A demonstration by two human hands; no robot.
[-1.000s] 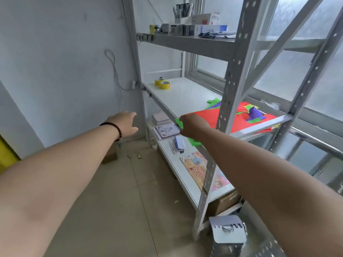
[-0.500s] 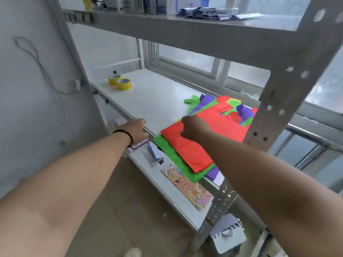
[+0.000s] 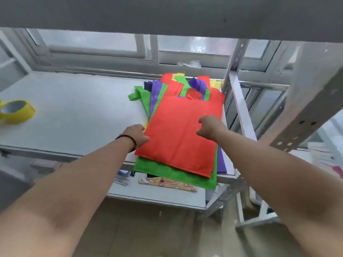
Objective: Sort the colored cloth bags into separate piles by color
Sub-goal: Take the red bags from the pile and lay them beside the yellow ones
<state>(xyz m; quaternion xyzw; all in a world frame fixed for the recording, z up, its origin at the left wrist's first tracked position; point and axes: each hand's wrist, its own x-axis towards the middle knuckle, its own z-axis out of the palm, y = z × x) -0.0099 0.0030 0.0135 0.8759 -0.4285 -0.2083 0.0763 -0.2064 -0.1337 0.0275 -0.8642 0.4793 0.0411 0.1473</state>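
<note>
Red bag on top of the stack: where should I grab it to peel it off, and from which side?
Take the red bag by its near bottom edge, coming from the front of the shelf. That edge overhangs the green bag beneath, so fingers can probably slip under without catching lower layers. Its handles at the far end are tangled with purple and green ones, so avoid those.

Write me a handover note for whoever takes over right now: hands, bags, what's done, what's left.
Left hand: at the red bag's left edge, touching it; grip unclear.
Right hand: curled on top of the red bag; grip unclear.
Bags: one mixed stack on the shelf, red on top, green bag beneath and overhanging the front edge, purple and yellow poking out.
Done: nothing sorted; no separate piles.
Left: every colour. Bare shelf to the left of the stack.
</note>
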